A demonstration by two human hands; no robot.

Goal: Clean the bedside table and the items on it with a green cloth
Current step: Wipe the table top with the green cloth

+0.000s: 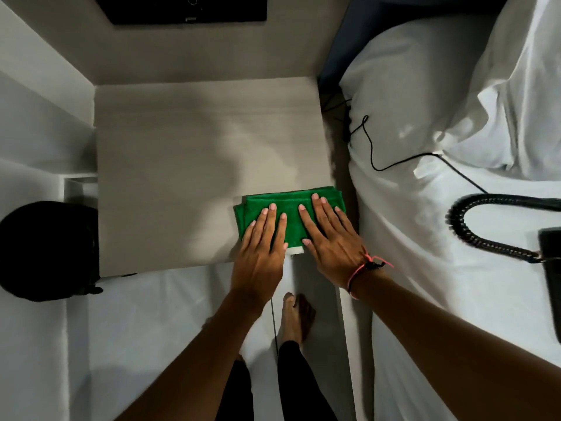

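A folded green cloth [291, 218] lies flat at the front right corner of the pale wooden bedside table [188, 165]. My left hand [261, 247] rests palm down on the cloth's left half, fingers spread. On the right half my right hand [329, 235] presses flat in the same way; a pink and black string bracelet sits on that wrist. Neither hand curls around the cloth. A small white tag pokes out from the cloth's near edge between the hands.
A white bed [425, 238] with a pillow [440, 95] lies right of the table; a black telephone with coiled cord [473, 232] and a thin black cable [394, 164] rest on it. A black round object [45, 250] sits at the left. My bare foot [296, 317] stands below.
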